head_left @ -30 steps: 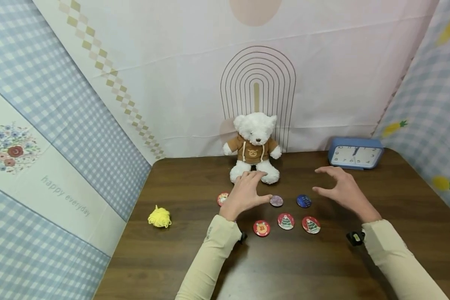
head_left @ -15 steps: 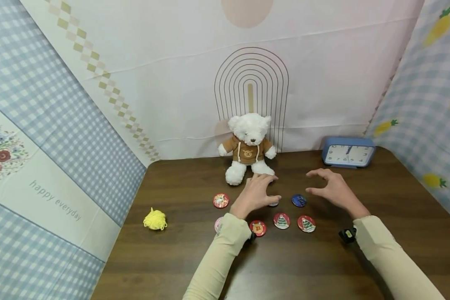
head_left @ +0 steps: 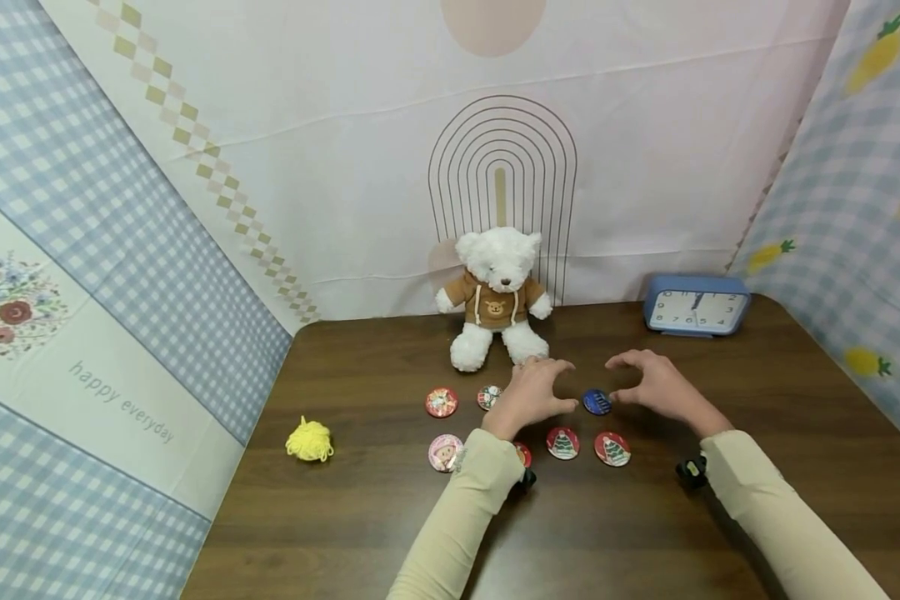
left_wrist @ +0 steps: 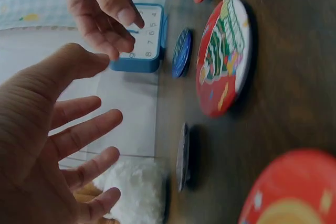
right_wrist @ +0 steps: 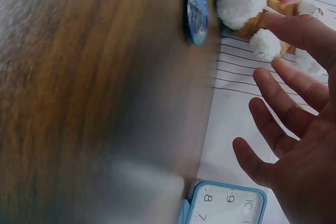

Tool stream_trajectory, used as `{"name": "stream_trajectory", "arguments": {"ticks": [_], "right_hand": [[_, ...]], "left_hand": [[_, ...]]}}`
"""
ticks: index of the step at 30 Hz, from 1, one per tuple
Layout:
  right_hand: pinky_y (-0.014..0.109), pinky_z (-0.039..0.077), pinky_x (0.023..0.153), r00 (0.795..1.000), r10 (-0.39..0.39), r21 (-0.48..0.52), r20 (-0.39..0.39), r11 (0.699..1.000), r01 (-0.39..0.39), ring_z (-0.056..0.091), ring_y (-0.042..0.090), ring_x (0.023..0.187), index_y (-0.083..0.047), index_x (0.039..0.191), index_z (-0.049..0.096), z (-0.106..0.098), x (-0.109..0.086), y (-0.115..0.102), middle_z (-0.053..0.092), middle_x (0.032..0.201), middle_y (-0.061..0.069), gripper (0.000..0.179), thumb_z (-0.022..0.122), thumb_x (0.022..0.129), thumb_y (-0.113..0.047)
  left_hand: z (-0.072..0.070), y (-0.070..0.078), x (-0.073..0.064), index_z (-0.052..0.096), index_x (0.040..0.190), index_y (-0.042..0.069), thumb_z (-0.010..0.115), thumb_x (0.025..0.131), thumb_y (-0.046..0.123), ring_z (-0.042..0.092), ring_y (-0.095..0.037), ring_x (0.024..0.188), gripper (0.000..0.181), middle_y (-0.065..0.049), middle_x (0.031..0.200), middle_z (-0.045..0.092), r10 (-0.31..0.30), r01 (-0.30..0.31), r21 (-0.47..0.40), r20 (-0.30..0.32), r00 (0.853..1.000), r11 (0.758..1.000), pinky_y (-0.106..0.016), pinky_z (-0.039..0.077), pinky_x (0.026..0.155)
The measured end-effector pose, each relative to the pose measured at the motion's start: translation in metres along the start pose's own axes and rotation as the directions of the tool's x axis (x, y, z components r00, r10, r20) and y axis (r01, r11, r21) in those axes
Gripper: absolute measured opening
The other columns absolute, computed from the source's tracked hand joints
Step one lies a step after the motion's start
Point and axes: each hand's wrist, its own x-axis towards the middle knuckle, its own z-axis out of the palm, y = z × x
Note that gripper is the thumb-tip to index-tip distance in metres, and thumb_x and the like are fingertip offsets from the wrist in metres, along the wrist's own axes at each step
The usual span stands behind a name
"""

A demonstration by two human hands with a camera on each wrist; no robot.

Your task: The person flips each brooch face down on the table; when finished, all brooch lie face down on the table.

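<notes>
Both hands hover over the table with fingers spread, thumbs toward each other, holding nothing. In the head view my left hand (head_left: 528,397) is in front of the bear's feet, hiding a pin badge (left_wrist: 182,157) that shows edge-on in the left wrist view. My right hand (head_left: 662,390) has its thumb close by the blue badge (head_left: 597,402). Two red Christmas-tree badges (head_left: 563,443) lie nearer the front. To the left are a red badge (head_left: 442,402), a green-and-white one (head_left: 489,397) and a pink one (head_left: 446,452). My left wrist partly covers another red badge (head_left: 523,454).
A white teddy bear (head_left: 499,292) in a brown hoodie sits against the back wall cloth. At the back right stands a blue clock (head_left: 697,307). A bundle of yellow yarn (head_left: 310,440) lies on the left of the brown table (head_left: 307,533).
My left hand has moved right, uncovering the green-and-white and pink badges and covering the purple one. The right hand has come slightly left, narrowing the gap. The head view has turned slightly right.
</notes>
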Motion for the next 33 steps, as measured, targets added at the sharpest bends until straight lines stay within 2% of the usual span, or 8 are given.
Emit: {"name": "stream_trajectory", "arguments": {"ticks": [9, 15, 18, 23, 28, 33], "right_hand": [[0.058, 0.047, 0.089, 0.995, 0.004, -0.015, 0.100, 1.000, -0.003, 0.058, 0.040, 0.110, 0.004, 0.120, 0.066, 0.006, 0.007, 0.009, 0.067, 0.116, 0.017, 0.048, 0.085, 0.081, -0.017], [0.056, 0.046, 0.088, 0.990, 0.015, -0.052, 0.139, 0.999, -0.008, 0.059, 0.035, 0.103, 0.002, 0.115, 0.068, 0.011, 0.009, 0.012, 0.068, 0.108, 0.013, 0.042, 0.085, 0.079, -0.013], [0.054, 0.044, 0.085, 0.988, 0.021, -0.087, 0.156, 0.996, -0.008, 0.056, 0.032, 0.098, 0.001, 0.111, 0.069, 0.014, 0.008, 0.012, 0.067, 0.102, 0.009, 0.039, 0.085, 0.078, -0.012], [0.052, 0.041, 0.081, 0.986, 0.034, -0.134, 0.164, 0.991, -0.012, 0.052, 0.028, 0.093, -0.002, 0.108, 0.069, 0.016, 0.006, 0.009, 0.064, 0.097, 0.005, 0.037, 0.086, 0.077, -0.015], [0.055, 0.038, 0.081, 0.985, 0.040, -0.182, 0.169, 0.983, -0.008, 0.050, 0.027, 0.092, -0.005, 0.106, 0.070, 0.016, 0.008, 0.009, 0.063, 0.096, 0.004, 0.036, 0.087, 0.076, -0.017], [0.055, 0.038, 0.080, 0.987, -0.001, -0.209, 0.164, 0.977, 0.036, 0.050, 0.027, 0.091, -0.007, 0.102, 0.071, 0.016, 0.008, 0.009, 0.063, 0.094, 0.003, 0.033, 0.087, 0.075, -0.016]], "left_hand": [[0.010, 0.009, 0.008, 0.062, 0.138, 0.021, 0.076, 0.090, 0.039, 0.054, -0.024, 0.120, 0.053, 0.004, 0.133, 0.063, -0.039, 0.034, 0.062, 0.085, 0.996, 0.998, -0.045, 0.040, 0.095], [0.014, 0.014, 0.013, 0.062, 0.138, 0.020, 0.076, 0.091, 0.039, 0.053, -0.022, 0.116, 0.053, 0.005, 0.129, 0.064, -0.061, 0.051, 0.087, 0.113, 0.992, 0.995, -0.045, 0.040, 0.096], [0.019, 0.017, 0.015, 0.064, 0.135, 0.020, 0.076, 0.091, 0.038, 0.053, -0.021, 0.110, 0.049, 0.005, 0.124, 0.066, -0.065, 0.052, 0.101, 0.129, 0.989, 0.994, -0.042, 0.040, 0.091], [0.025, 0.023, 0.019, 0.070, 0.122, 0.022, 0.079, 0.088, 0.036, 0.052, -0.017, 0.100, 0.037, 0.007, 0.111, 0.068, -0.062, 0.045, 0.137, 0.129, 0.990, 0.990, -0.037, 0.036, 0.082], [0.029, 0.028, 0.025, 0.071, 0.115, 0.023, 0.080, 0.088, 0.033, 0.052, -0.018, 0.100, 0.031, 0.006, 0.106, 0.068, -0.059, 0.038, 0.167, 0.125, 0.990, 0.985, -0.039, 0.036, 0.084], [0.032, 0.031, 0.027, 0.072, 0.112, 0.024, 0.079, 0.089, 0.030, 0.052, -0.018, 0.103, 0.026, 0.006, 0.107, 0.068, -0.064, 0.040, 0.181, 0.129, 0.990, 0.983, -0.040, 0.037, 0.087]]}}
